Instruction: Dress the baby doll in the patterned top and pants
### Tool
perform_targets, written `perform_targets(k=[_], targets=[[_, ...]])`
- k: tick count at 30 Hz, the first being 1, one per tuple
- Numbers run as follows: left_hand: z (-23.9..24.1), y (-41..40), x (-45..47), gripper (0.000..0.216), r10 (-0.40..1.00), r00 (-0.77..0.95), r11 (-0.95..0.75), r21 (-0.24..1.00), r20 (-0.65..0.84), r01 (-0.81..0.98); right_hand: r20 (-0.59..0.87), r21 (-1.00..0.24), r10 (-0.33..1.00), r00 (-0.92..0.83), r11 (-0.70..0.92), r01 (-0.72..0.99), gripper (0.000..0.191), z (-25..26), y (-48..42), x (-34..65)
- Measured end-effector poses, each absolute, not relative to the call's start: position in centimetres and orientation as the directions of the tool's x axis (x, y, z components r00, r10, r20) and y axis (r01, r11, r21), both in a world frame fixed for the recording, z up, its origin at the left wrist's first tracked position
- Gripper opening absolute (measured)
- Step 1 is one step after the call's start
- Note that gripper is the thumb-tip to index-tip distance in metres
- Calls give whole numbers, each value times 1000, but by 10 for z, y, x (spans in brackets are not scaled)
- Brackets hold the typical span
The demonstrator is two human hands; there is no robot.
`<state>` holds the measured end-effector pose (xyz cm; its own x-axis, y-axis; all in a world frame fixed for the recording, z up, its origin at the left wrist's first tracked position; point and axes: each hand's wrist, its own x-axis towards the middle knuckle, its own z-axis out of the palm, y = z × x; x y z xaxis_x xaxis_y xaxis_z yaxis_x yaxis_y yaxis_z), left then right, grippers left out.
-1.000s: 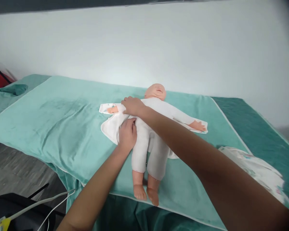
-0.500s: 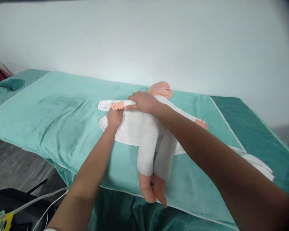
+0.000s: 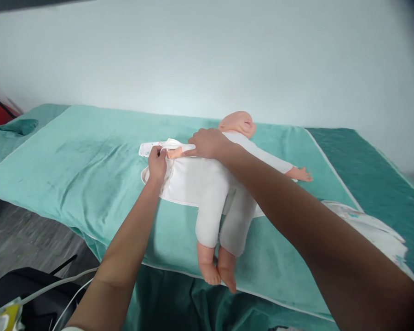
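A baby doll (image 3: 213,202) with a white cloth body lies on its back, head to the far side, on a spread white baby garment (image 3: 182,181). My left hand (image 3: 158,162) pinches the edge of this garment beside the doll's small hand (image 3: 174,153), and a fold of the cloth rises over that hand. My right hand (image 3: 209,143) wraps over the doll's upper arm by the shoulder, its thumb along the arm; the fingertips are partly hidden. The doll's other arm (image 3: 298,174) stretches out to the right.
A light green sheet (image 3: 89,151) covers the bed, which stands against a white wall (image 3: 193,55). Folded white printed cloth (image 3: 369,234) lies at the right, partly behind my forearm. A black chair (image 3: 31,294) with pale cables (image 3: 62,280) is at the lower left.
My left hand has come up slightly from beneath the doll's hand and lifted the garment's edge, which now partly covers the doll's forearm. The right hand keeps its hold.
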<state>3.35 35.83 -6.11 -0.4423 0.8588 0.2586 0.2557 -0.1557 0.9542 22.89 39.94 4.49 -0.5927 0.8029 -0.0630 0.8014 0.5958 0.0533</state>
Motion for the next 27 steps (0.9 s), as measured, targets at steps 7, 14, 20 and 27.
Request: perform_targets(k=[7,14,20,27], targets=[[-58,348,46,9,871,-300,-286,897,390,337,-88,133,849,-521,528,838,52,37,401,202],[-57,348,48,16,845,-243,-348,836,476,424,61,24,864,-500,499,866,40,33,394,203],[-64,356,42,17,804,-418,-106,794,422,599,586,-458,808,58,271,847,30,15,349,299],[-57,352,44,4,807,-348,-139,727,477,673,404,-667,794,454,-84,740,33,-35,311,358]])
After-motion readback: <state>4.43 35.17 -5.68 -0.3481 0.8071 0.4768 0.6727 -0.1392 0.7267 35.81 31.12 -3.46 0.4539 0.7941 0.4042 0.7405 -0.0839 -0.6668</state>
